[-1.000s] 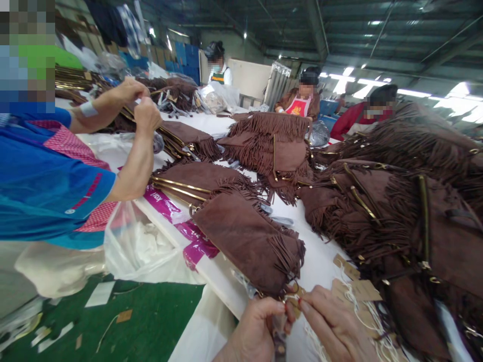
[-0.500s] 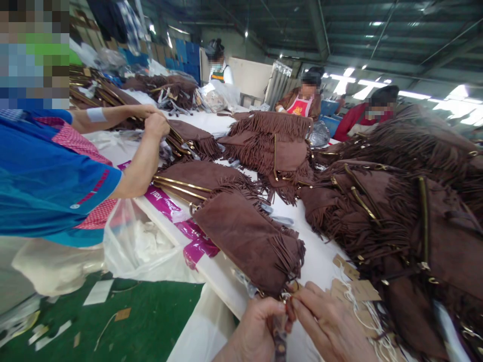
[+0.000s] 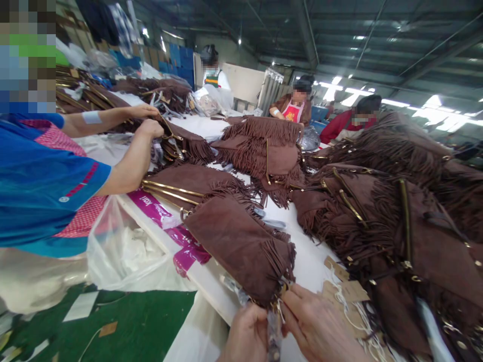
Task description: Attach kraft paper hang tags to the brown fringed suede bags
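A brown suede fringed bag (image 3: 241, 244) lies on the white table (image 3: 313, 256) right in front of me. My left hand (image 3: 247, 334) is closed round the bag's strap end (image 3: 274, 332) at the table's near edge. My right hand (image 3: 317, 329) pinches at the metal ring (image 3: 277, 304) on the bag's near corner, fingers pressed together. A small string or tag hangs at that ring; what exactly the right fingers hold is too small to make out. Cardboard hang tags with white strings (image 3: 349, 291) lie just right of my hands.
A big heap of the same brown fringed bags (image 3: 396, 221) fills the right side, more lie further back (image 3: 264, 146). A co-worker in blue (image 3: 41, 186) at left handles a bag with both hands. A clear plastic bag (image 3: 124, 251) and magenta packets (image 3: 166, 221) sit at the table's left edge. Other people work at the far end.
My hands have shifted slightly left and lower at the bag's ring. The co-worker's hands have come down from raised onto the bags at the left.
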A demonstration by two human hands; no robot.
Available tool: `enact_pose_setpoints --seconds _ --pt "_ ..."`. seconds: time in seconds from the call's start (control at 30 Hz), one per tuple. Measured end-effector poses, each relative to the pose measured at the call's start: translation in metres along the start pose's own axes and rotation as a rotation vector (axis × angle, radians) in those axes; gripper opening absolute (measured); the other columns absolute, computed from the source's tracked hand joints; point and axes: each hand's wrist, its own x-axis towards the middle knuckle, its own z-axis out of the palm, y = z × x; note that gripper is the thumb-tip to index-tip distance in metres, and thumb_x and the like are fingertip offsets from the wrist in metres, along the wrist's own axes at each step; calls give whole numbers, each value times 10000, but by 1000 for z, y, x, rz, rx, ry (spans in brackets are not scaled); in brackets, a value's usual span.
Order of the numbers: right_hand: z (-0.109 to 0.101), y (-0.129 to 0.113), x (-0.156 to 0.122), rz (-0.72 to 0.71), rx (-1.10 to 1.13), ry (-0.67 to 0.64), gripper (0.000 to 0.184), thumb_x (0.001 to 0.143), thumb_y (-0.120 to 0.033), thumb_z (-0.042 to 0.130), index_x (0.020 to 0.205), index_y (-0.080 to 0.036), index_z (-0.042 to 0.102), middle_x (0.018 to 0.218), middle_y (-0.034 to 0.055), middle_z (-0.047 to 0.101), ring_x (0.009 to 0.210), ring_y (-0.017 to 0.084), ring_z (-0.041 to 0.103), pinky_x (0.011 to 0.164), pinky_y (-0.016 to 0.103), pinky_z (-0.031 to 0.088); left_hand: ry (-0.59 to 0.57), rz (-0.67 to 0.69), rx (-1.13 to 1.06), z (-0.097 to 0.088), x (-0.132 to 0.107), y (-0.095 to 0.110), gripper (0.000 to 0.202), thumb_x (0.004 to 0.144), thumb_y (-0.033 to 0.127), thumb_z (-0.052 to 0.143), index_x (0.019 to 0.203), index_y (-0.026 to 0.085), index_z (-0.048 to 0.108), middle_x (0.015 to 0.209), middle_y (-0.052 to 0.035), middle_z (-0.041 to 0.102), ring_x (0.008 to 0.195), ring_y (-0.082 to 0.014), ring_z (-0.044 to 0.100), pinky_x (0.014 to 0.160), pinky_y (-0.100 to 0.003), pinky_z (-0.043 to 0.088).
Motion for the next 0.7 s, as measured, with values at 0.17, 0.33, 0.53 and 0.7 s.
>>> enact_pose_setpoints --seconds 0.17,0.33,0.53,0.7 --pt "8 3 -1 -6 -25 18 228 815 -82 373 732 -209 543 761 29 585 698 164 567 582 258 355 58 39 9 8 -1 -2 134 496 215 658 550 135 564 533 -22 561 487 -135 499 495 -262 365" --pt "16 4 0 -88 -76 74 234 775 -43 397 715 -197 563 734 39 606 665 169 574 562 268 337 109 81 140 24 1 -2 353 494 416 730 528 117 545 427 -2 489 380 -94 424 404 -225 294" --pt "8 -2 -1 -78 -23 50 235 819 -98 369 724 -188 564 729 48 602 659 164 581 561 258 374 217 129 251 26 -1 -3 357 502 418 737 593 126 552 428 20 485 358 -82 402 384 -218 302" --pt "2 -1 -9 19 316 74 169 851 -257 395 952 -213 523 844 43 599 650 149 589 544 244 449 302 90 290 22 -4 -4 307 577 402 674 555 124 544 379 5 482 338 -93 420 376 -208 291"
